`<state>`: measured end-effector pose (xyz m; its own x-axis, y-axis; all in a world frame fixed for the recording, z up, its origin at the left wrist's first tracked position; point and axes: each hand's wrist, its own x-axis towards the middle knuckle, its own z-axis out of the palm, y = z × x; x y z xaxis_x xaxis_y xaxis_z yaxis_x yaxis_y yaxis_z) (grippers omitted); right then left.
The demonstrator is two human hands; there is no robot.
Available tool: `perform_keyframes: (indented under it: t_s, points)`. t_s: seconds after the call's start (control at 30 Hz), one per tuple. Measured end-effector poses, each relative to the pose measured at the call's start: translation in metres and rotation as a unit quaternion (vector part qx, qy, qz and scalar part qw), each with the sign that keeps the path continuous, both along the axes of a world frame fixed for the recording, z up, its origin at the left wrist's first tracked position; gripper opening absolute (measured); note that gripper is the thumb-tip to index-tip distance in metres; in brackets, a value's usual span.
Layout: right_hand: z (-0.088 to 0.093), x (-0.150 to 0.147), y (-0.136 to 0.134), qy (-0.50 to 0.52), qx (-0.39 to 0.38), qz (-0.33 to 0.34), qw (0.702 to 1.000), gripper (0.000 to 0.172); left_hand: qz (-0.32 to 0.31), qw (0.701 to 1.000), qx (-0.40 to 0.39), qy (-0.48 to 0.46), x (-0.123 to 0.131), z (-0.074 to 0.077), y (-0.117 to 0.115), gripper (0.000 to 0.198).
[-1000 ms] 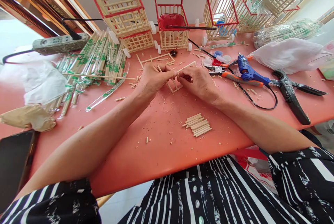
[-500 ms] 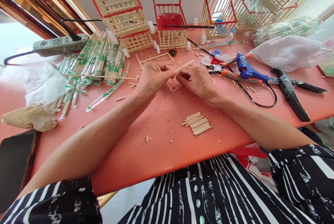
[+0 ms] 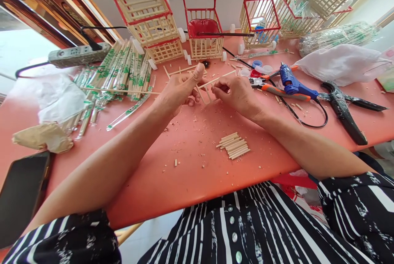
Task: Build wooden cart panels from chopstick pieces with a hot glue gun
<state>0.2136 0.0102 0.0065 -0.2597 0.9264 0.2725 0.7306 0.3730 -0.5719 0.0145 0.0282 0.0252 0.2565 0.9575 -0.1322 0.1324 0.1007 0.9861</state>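
Note:
A small frame of pale wooden sticks is held up between my hands, over the middle of the table. My left hand grips its left side, thumb raised and fingers curled behind the sticks. On the other side my right hand is closed in a pinch at the frame's right edge; its fingertips partly hide what they hold. One long stick of the frame slants up above the right hand. Closer to my body lies a bundle of short cut sticks.
Stick-built carts with red edges line the back. Wrapped chopsticks and a power strip lie left, with a phone nearer. Right of my hands are a blue glue gun, pliers and black-handled cutters.
My left thumb has lifted away from the right fingertips, and the left fingers have opened a little around the frame. The right hand has shifted slightly right, leaving a gap between the hands.

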Motion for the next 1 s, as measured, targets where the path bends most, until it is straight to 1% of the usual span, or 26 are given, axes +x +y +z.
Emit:
perform_keyframes:
  t_s: [0.07,0.13,0.23,0.3,0.4,0.47,0.57,0.7,0.83,1.0]
  points:
    - [0.000,0.002,0.001,0.008,0.010,-0.012,1.000,0.023,0.016,0.999,0.001,-0.029,-0.003,0.005,0.000,0.060]
    - [0.000,0.004,0.003,0.010,0.021,-0.019,1.000,0.023,0.035,0.998,0.019,-0.051,-0.004,0.007,-0.001,0.061]
    - [0.002,0.008,0.007,-0.001,0.025,-0.037,0.999,0.026,0.054,0.996,0.045,-0.047,-0.002,0.001,-0.003,0.054]
    - [0.003,0.011,0.009,-0.004,0.027,-0.045,0.999,0.026,0.036,0.998,0.056,-0.016,0.001,-0.007,-0.005,0.047]
    - [0.004,0.012,0.009,0.003,0.038,-0.047,0.998,0.026,-0.019,0.997,0.071,0.035,0.005,-0.019,-0.008,0.036]
    - [0.004,0.011,0.008,0.005,0.039,-0.047,0.998,0.025,-0.032,0.995,0.081,0.044,0.006,-0.023,-0.010,0.029]
    - [0.003,0.007,0.005,0.003,0.031,-0.041,0.999,0.023,-0.028,0.995,0.086,0.040,0.009,-0.023,-0.012,0.024]
    - [0.003,0.004,0.001,0.003,0.021,-0.041,0.999,0.023,-0.041,0.995,0.086,0.031,0.011,-0.020,-0.013,0.031]
    - [0.003,0.001,-0.001,0.001,0.015,-0.050,0.999,0.022,-0.041,0.995,0.082,0.027,0.011,-0.019,-0.014,0.023]
    - [0.003,0.000,-0.001,0.007,0.008,-0.050,0.999,0.021,-0.039,0.996,0.075,0.024,0.011,-0.018,-0.017,0.021]
